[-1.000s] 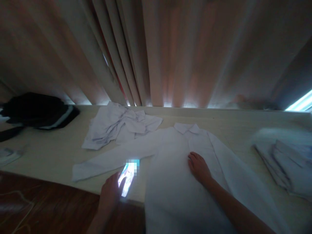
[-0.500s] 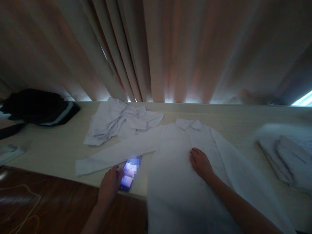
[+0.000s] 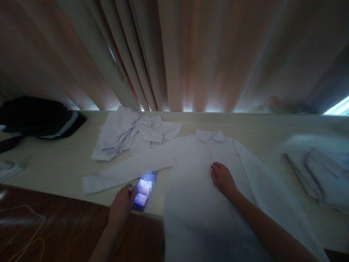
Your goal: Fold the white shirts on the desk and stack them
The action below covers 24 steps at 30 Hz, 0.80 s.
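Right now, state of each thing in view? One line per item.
White shirt: spread flat, front up, one sleeve stretched out, hem over the table edge.
Phone: screen lit, lying on the table.
Left hand: touching the phone.
Right hand: flat on the shirt, palm down.
Crumpled shirt: bunched, unfolded.
Folded pile: stacked at right.
Dark garment: heaped at left.
Curtain: drawn shut.
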Motion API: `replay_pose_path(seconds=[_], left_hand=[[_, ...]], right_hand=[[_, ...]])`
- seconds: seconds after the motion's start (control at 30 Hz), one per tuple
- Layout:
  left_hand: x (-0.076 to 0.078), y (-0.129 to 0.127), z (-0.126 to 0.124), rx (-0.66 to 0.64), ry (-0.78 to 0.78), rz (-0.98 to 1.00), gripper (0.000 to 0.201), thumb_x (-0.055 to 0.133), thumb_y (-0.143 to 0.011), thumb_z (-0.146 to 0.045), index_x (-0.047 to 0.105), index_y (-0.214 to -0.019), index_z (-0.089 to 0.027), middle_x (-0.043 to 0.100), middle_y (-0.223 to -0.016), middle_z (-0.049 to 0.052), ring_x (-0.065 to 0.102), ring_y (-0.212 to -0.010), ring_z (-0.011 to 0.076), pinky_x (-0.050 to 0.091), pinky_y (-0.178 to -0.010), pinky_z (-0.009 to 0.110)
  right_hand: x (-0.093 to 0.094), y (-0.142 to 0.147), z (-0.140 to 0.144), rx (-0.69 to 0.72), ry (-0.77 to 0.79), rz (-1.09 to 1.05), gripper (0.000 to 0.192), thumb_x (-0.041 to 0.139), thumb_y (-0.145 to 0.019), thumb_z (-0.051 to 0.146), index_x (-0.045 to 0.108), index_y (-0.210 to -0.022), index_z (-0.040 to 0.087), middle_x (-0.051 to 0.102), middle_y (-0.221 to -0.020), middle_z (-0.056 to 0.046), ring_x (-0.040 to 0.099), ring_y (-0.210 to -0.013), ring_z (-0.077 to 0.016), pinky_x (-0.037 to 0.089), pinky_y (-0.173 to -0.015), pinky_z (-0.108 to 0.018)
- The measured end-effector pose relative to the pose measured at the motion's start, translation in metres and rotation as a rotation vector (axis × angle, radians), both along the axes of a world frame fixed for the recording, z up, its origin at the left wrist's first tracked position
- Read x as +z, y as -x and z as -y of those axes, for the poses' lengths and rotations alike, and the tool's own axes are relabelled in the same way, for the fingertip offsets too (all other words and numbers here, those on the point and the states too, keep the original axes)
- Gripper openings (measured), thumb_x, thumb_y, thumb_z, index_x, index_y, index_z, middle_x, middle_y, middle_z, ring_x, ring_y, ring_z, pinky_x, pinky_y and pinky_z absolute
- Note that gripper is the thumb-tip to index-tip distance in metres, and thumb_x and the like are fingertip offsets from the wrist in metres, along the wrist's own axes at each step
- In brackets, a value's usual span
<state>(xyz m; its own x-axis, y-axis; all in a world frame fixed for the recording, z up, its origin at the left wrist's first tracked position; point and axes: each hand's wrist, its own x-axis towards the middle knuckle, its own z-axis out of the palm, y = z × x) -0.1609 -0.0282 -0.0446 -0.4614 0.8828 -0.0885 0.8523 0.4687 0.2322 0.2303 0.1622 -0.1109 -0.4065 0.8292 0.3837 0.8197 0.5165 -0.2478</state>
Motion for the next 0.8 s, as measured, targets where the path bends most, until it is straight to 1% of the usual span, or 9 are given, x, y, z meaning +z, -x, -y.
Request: replay_pose_path(seconds=[0.17, 0.37, 0.5, 0.67, 0.8], left_hand=[[-0.004, -0.010, 0.003, -0.025, -0.001, -0.050, 0.036, 0.035, -0.088, -0.040, 0.055, -0.112, -0.021, 0.063, -0.102, 0.009, 0.057, -0.099, 0.0235, 0.043, -0.081, 0.032], [-0.004, -0.017, 0.007, 0.035, 0.031, -0.035, 0.045, 0.033, -0.088, -0.046, 0.050, -0.118, -0.018, 0.061, -0.101, 0.010, 0.057, -0.095, 0.0237, 0.043, -0.073, 0.031], [-0.004, -0.016, 0.009, 0.016, 0.026, -0.036, 0.046, 0.031, -0.088, -0.048, 0.048, -0.119, -0.018, 0.061, -0.101, 0.011, 0.057, -0.096, 0.0239, 0.043, -0.074, 0.031], [-0.004, -0.017, 0.009, 0.044, 0.044, -0.048, 0.047, 0.033, -0.087, -0.048, 0.050, -0.117, -0.016, 0.061, -0.103, 0.012, 0.056, -0.099, 0.0250, 0.043, -0.076, 0.032], [-0.002, -0.020, 0.008, 0.032, 0.050, -0.038, 0.047, 0.031, -0.088, -0.047, 0.049, -0.119, -0.016, 0.061, -0.103, 0.012, 0.056, -0.096, 0.0245, 0.042, -0.075, 0.032]], right_hand=[[0.003, 0.001, 0.002, -0.001, 0.000, -0.007, 0.026, 0.040, -0.087, 0.025, 0.058, -0.105, 0.017, 0.058, -0.115, -0.012, 0.051, -0.108, -0.0242, 0.040, -0.096, -0.042], [-0.002, 0.000, 0.000, -0.004, 0.000, -0.004, 0.026, 0.042, -0.086, 0.024, 0.058, -0.105, 0.017, 0.058, -0.115, -0.012, 0.051, -0.109, -0.0237, 0.039, -0.097, -0.041], [-0.002, 0.000, 0.000, -0.002, 0.003, -0.005, 0.026, 0.042, -0.086, 0.024, 0.058, -0.105, 0.017, 0.058, -0.115, -0.012, 0.051, -0.109, -0.0240, 0.040, -0.097, -0.041], [-0.001, -0.001, 0.000, -0.001, 0.000, -0.011, 0.027, 0.043, -0.085, 0.023, 0.058, -0.106, 0.017, 0.059, -0.115, -0.012, 0.052, -0.108, -0.0241, 0.040, -0.096, -0.042], [-0.001, 0.000, 0.000, -0.003, 0.001, -0.001, 0.025, 0.042, -0.086, 0.023, 0.058, -0.105, 0.017, 0.058, -0.114, -0.012, 0.051, -0.108, -0.0233, 0.039, -0.097, -0.040]])
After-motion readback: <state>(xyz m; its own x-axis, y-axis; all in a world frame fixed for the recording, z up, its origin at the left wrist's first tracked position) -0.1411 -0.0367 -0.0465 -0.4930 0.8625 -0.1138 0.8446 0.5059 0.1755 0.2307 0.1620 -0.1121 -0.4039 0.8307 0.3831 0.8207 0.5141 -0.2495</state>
